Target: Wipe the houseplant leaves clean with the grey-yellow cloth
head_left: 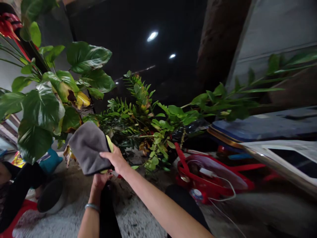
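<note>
Holding a gray, black-edged cloth (89,148) with a yellow-green underside in both hands, pressing the thumb of the right hand (116,160) against its gray face and supporting its lower edge with the left hand (100,180). Wearing a pale bracelet (92,207) on the left wrist. Facing a broad-leaved plant (41,107) on the left, with one yellow-and-brown leaf (83,99), and bushy green plants (138,114) farther off before a dark, glossy panel (178,19). Having a gray basin (58,206) at the near left, beside another person's dark-clothed leg (27,185); having a red plastic basket (220,186) and a white cable (234,192) on the right, near a blue-topped table (247,127).
</note>
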The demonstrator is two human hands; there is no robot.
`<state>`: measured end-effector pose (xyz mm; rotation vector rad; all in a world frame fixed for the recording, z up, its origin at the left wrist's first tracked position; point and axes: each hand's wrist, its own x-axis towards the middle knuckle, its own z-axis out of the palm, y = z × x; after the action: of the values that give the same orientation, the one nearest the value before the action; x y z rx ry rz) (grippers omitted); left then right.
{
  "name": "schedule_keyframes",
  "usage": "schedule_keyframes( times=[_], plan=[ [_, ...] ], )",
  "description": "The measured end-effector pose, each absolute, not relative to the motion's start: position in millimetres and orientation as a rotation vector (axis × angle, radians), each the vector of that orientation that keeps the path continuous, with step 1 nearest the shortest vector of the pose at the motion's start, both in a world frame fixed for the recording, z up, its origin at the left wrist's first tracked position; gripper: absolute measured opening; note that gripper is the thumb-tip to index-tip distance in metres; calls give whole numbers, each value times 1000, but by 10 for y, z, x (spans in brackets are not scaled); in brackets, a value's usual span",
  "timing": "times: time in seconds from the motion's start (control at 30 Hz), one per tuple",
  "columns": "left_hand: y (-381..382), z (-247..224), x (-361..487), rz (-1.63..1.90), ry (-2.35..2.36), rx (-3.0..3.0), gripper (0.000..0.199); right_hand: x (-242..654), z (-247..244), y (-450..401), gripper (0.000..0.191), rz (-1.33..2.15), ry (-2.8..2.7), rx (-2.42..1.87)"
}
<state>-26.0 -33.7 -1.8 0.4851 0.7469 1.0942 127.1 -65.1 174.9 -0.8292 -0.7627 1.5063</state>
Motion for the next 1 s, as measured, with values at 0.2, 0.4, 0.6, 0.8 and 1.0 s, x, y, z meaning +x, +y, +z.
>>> schedule_keyframes(
  times=[0.2, 0.4, 0.6, 0.8, 1.0],
  plan=[
    [-364, 79, -275, 1110, 869, 428, 42, 1443, 1073, -704, 17, 1757, -369, -1328],
    [-362, 159, -324, 997, 844, 407, 46, 1702, 1010, -1140, 27, 1735, -357, -1035],
    [-376, 267, -267, 1005, 782, 504, 45, 2169, 1690, -423, 30, 1360, -222, -956],
    [-348, 270, -254, 978, 748, 487, 39, 1922, 1188, -895, 9, 1659, -105, -1184],
    [-312, 213, -127, 977, 756, 486, 26, 2302, 989, -1803, 38, 1683, -274, -887]
  ],
)
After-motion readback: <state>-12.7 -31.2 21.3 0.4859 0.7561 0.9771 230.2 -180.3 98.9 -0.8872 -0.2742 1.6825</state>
